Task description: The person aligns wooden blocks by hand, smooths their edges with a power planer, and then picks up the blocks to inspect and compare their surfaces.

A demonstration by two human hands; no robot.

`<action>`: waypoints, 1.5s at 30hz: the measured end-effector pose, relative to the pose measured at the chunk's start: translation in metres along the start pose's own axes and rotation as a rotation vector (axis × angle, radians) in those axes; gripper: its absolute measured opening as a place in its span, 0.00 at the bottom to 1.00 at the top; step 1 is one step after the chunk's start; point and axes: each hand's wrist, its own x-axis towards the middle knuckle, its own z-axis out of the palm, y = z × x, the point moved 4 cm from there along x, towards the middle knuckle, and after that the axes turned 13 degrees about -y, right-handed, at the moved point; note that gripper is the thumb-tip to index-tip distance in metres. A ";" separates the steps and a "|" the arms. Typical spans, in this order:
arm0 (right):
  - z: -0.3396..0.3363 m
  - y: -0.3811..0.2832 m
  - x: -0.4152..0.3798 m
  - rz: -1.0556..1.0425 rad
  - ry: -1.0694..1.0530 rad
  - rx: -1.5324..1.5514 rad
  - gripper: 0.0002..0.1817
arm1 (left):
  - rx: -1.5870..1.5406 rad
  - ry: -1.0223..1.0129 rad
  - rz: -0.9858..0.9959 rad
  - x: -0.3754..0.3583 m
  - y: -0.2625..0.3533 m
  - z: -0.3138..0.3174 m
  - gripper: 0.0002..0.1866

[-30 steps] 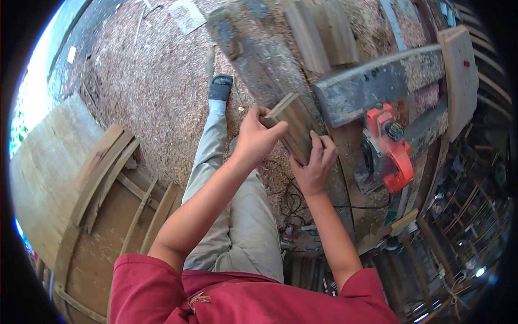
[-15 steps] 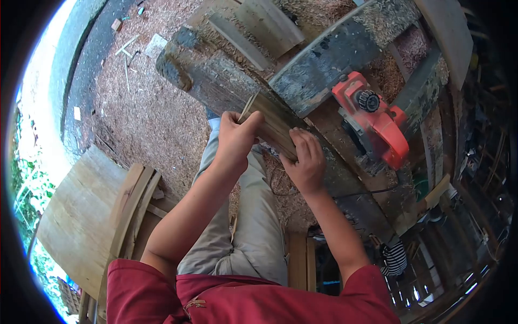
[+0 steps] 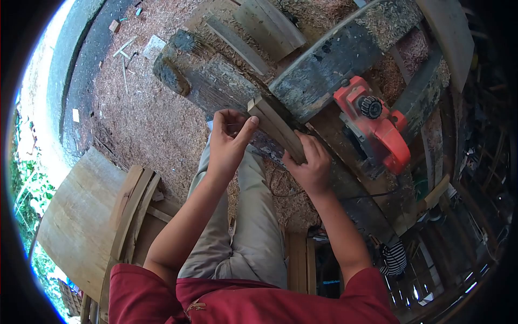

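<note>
Two short wooden strips, pressed flat together, slant over the heavy wooden beam in front of me. My right hand grips them near their lower right end, thumb on the near side and fingers over the far side. At their upper left end is my left hand, its thumb tip right at the strips' edge. Its fingers are loosely curled, with a gap between them and the thumb. To the right of the strips, a red electric planer with a black knob rests on the bench.
A dark cable runs from near the planer past my right forearm. Boards lie beyond the beam amid wood shavings. Wide panels and planks stand at my left. A striped cloth is at the lower right.
The strips have been turned so a narrow side and their end now show upward. My left hand has loosened from their end and shifted slightly left; my right hand still grips them.
</note>
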 end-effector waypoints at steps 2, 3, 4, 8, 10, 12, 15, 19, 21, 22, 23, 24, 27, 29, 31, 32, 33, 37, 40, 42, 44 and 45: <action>0.002 -0.005 0.003 0.025 -0.005 0.041 0.29 | -0.084 -0.001 0.005 0.000 0.001 -0.003 0.25; 0.004 -0.010 0.004 0.045 -0.011 0.075 0.28 | -0.172 -0.008 0.005 -0.001 0.001 -0.004 0.27; 0.005 -0.014 0.005 0.064 -0.016 0.109 0.27 | -0.260 -0.014 0.006 -0.002 0.001 -0.006 0.30; 0.006 -0.028 0.011 0.088 -0.046 0.230 0.24 | -0.387 -0.038 0.005 -0.007 -0.011 -0.023 0.34; 0.005 -0.031 0.012 0.101 -0.081 0.343 0.23 | -0.498 -0.066 -0.015 -0.010 -0.008 -0.031 0.37; 0.014 -0.028 0.007 0.146 -0.138 0.462 0.24 | -0.544 -0.109 0.020 -0.019 0.001 -0.033 0.35; 0.030 -0.021 -0.001 0.328 -0.228 0.876 0.27 | -0.588 -0.139 0.096 -0.036 0.016 -0.037 0.31; 0.066 -0.024 -0.012 0.457 -0.225 1.710 0.33 | -0.685 -0.188 0.161 -0.048 0.020 -0.048 0.28; 0.080 -0.034 -0.018 0.515 -0.286 1.887 0.36 | -0.671 -0.213 0.181 -0.048 0.020 -0.055 0.26; 0.086 -0.040 -0.019 0.545 -0.317 1.974 0.38 | -0.650 -0.213 0.191 -0.045 0.021 -0.058 0.26; 0.092 -0.044 -0.020 0.562 -0.334 1.973 0.42 | -0.629 -0.213 0.201 -0.042 0.022 -0.061 0.25; 0.099 -0.048 -0.021 0.580 -0.351 1.972 0.46 | -0.644 -0.204 0.186 -0.039 0.025 -0.064 0.26; 0.107 -0.060 -0.018 0.595 -0.379 2.015 0.50 | -0.552 -0.300 0.202 -0.030 0.019 -0.077 0.27; 0.112 -0.065 -0.016 0.590 -0.399 2.049 0.49 | -0.529 -0.337 0.195 -0.024 0.017 -0.086 0.27; 0.114 -0.066 -0.017 0.586 -0.420 2.073 0.48 | -0.497 -0.360 0.217 -0.019 0.018 -0.092 0.27; 0.116 -0.068 -0.018 0.609 -0.406 2.091 0.47 | -0.466 -0.384 0.230 -0.017 0.018 -0.096 0.27; 0.116 -0.072 -0.018 0.633 -0.389 2.107 0.47 | -0.460 -0.400 0.234 -0.015 0.017 -0.099 0.26; 0.119 -0.083 -0.014 0.658 -0.344 2.151 0.45 | -0.462 -0.436 0.207 -0.008 0.016 -0.103 0.27; 0.123 -0.088 -0.013 0.649 -0.305 2.201 0.43 | -0.488 -0.453 0.174 -0.004 0.013 -0.106 0.27; 0.124 -0.094 -0.009 0.648 -0.269 2.242 0.41 | -0.459 -0.454 0.157 -0.002 0.015 -0.108 0.29; 0.124 -0.102 -0.005 0.650 -0.223 2.287 0.39 | -0.381 -0.439 0.136 -0.002 0.022 -0.110 0.32; 0.125 -0.105 -0.003 0.653 -0.194 2.310 0.38 | -0.289 -0.420 0.200 -0.002 0.024 -0.112 0.37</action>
